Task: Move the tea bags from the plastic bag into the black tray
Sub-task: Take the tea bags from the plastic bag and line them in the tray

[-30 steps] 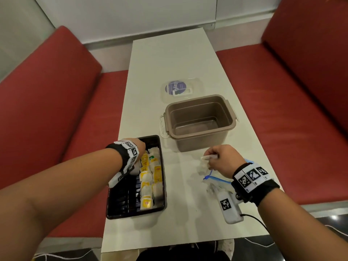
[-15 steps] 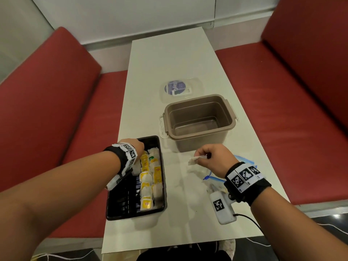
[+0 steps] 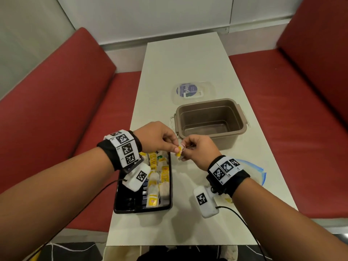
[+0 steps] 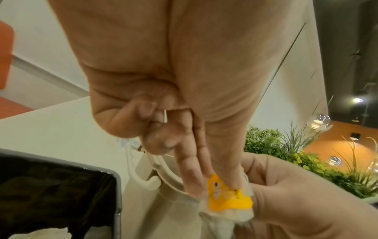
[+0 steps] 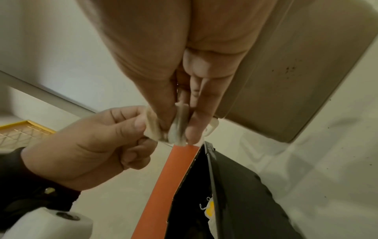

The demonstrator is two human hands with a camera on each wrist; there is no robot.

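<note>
Both hands meet above the black tray's [image 3: 120,206] far right corner, holding one tea bag [image 3: 179,152] with a yellow tag. My left hand [image 3: 176,148] pinches the tag [image 4: 227,202] between thumb and fingertips. My right hand [image 3: 184,150] pinches the bag's paper pouch [image 5: 178,127]. The tray holds several tea bags [image 3: 160,176] in rows along its right half. The clear plastic bag [image 3: 252,170] with a blue zip lies on the table behind my right wrist, mostly hidden.
An empty brown plastic tub [image 3: 207,101] stands just beyond the hands, its clear lid [image 3: 192,90] lying flat behind it. Red benches [image 3: 56,119] flank the narrow white table [image 3: 184,59]. Cables trail from both wrist cameras.
My right hand lifted a tea bag from the plastic bag and carried it left. My left hand rose from the tray and moved right; both now pinch the tea bag.
</note>
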